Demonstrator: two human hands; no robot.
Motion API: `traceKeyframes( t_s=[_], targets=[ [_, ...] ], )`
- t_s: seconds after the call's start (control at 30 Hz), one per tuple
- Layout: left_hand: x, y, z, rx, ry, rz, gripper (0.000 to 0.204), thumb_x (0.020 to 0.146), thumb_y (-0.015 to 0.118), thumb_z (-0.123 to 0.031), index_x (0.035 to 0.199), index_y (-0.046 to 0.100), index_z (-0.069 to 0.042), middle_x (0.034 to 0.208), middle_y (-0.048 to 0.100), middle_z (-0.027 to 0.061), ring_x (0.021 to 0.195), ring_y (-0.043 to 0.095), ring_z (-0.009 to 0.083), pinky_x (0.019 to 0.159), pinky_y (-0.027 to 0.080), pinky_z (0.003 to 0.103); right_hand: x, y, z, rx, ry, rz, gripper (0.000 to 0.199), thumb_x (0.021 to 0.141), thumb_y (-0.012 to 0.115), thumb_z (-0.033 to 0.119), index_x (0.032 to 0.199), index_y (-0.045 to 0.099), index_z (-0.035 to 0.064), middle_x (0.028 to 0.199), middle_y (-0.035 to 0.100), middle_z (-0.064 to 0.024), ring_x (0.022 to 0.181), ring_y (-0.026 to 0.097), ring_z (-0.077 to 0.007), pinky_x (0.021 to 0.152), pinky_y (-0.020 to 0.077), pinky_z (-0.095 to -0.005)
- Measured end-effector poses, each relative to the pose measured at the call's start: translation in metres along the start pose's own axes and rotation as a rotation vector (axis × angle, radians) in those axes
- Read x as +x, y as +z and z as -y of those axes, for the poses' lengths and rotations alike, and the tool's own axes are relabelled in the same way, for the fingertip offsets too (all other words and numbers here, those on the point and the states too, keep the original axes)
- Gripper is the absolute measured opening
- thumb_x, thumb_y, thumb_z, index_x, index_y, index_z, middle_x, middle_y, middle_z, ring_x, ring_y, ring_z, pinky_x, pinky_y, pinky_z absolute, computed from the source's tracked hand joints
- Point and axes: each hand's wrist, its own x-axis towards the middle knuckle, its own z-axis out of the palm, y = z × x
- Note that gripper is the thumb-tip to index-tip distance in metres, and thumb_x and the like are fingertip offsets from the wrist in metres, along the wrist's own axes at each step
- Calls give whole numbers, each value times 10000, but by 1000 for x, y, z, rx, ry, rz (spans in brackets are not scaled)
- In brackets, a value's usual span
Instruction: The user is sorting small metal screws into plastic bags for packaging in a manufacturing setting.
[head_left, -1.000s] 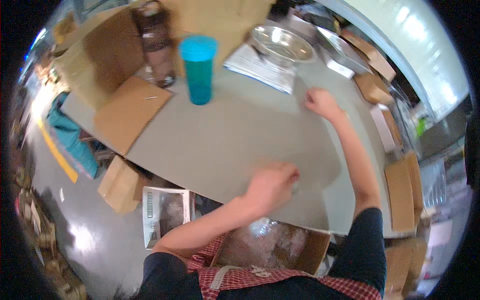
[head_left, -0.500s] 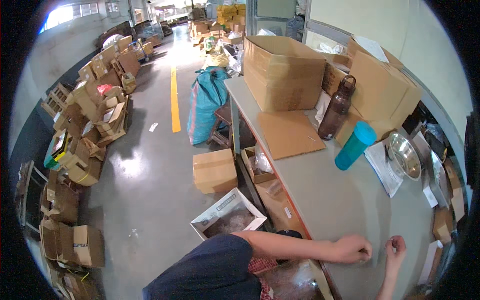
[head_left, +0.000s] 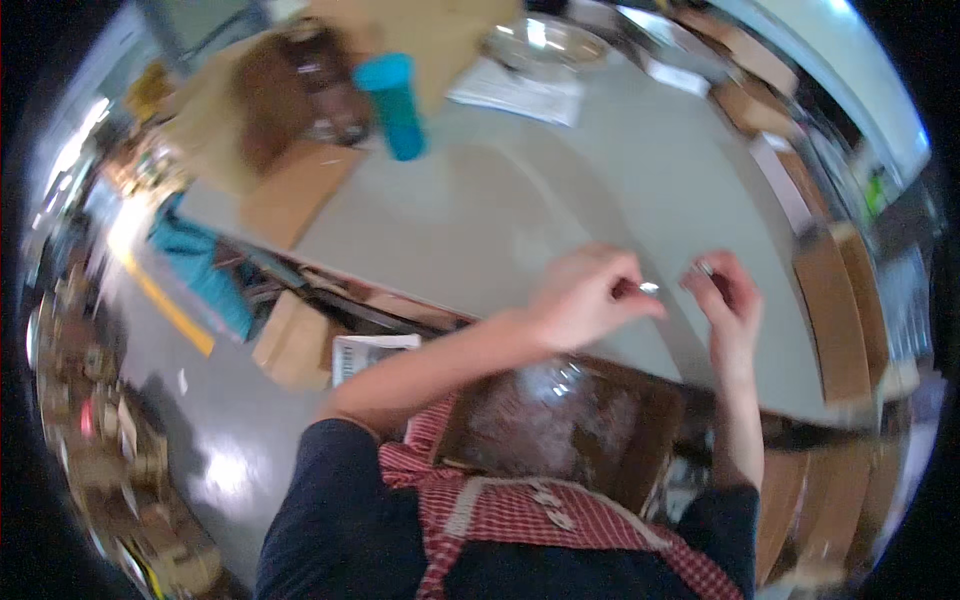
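Where the lower edge of the view begins, a checked apron over dark sleeves fills the foreground, and just beyond it an open carton holding clear bagged stock sits below the table's near edge. Both forearms rise from here to the grey table. The left hand is curled, thumb and fingers pinched narrowly on a small bright part, which juts from the fingertips toward the right. The right hand is likewise closed to a pinch, with a second small part showing at its fingertips; both parts are too small and blurred to identify. The two hands face each other above the table's near edge, close but apart, with a narrow gap between them. The bright part lies in that gap, its long axis running roughly left to right, across the view; it is held by the left hand and sits just beside the right, so each hand is near it and the left is nearer. Farther along the table stands a teal cup, with a dark bottle just left of it and flat cardboard nearer the table's left corner. Beyond lie a sheet of paper and a metal bowl. Cartons line the right side.
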Motion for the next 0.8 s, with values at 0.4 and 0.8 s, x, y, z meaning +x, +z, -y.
traceKeyframes(
  t_s=[0.4, 0.8],
  targets=[
    [0, 45, -29, 262, 91, 263, 399, 801, 832, -378, 925, 669, -36, 897, 707, 105, 864, 699, 309, 728, 553, 429, -38, -19, -7, -223, -413, 101, 224, 811, 723, -5, 1028, 703, 49, 1152, 669, -97, 1123, 615, -264, 987, 478, -385],
    [-7, 42, -27, -17, 133, 239, 312, 844, 847, -197, 1006, 644, -25, 907, 689, 101, 784, 697, 221, 666, 550, 325, -44, -41, 16, -490, -475, 327, 153, 836, 732, 7, 975, 683, 43, 1308, 644, -131, 1250, 582, -295, 1054, 448, -426]
  ],
)
